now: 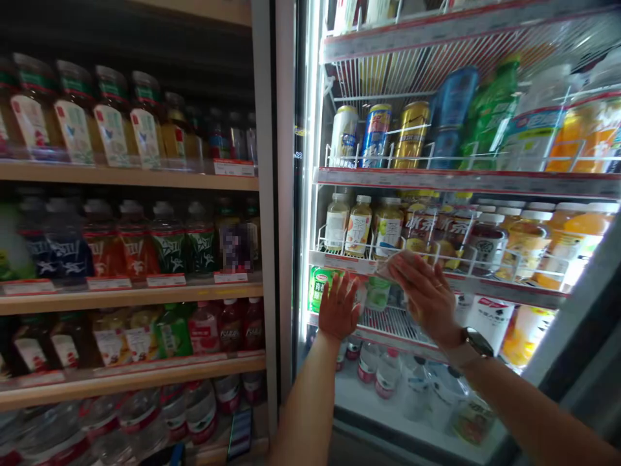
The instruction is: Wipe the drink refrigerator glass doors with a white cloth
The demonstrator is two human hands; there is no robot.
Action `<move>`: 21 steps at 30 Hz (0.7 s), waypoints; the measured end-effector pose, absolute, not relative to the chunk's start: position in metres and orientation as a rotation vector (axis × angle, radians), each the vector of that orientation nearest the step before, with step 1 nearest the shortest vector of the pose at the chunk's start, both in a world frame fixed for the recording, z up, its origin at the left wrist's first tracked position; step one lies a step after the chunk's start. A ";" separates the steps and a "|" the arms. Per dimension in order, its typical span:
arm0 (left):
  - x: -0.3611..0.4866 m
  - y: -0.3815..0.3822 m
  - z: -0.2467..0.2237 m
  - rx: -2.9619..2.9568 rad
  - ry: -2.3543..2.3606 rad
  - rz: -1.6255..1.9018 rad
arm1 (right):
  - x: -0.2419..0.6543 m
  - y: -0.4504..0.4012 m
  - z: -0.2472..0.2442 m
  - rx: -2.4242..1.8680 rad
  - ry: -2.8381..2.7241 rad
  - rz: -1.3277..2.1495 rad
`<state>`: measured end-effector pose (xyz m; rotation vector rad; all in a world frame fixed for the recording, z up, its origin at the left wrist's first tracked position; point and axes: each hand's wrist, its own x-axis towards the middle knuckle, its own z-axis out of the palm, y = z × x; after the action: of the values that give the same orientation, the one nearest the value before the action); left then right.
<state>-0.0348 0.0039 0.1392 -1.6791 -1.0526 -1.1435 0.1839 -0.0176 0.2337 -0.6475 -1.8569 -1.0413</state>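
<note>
My left hand (341, 306) is raised with its fingers spread, in front of a green carton (317, 289) on a lower fridge shelf. Nothing shows in it, and I cannot tell if it touches the carton. A pale cloth (385, 266) lies under the fingers of my right hand (424, 288), which presses it against the price strip (347, 262) on the shelf's front edge. A watch is on my right wrist. Just above the strip stand bottled teas (358, 226) behind a wire rail.
Above, a shelf holds cans (376, 136) and large bottles. Water bottles (388, 374) stand on the fridge floor. Left of the fridge frame (286, 213), wooden shelves (145, 294) carry rows of bottles. A phone (240, 433) leans low at the left.
</note>
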 end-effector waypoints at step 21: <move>-0.034 0.005 0.139 -1.681 -1.036 -1.148 | 0.194 -0.027 0.167 -0.456 -2.238 -1.135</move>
<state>-0.0343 0.0047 0.1387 -1.6809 -1.0361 -1.1485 0.1943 -0.0269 0.1669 -0.4563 -2.2376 -1.1348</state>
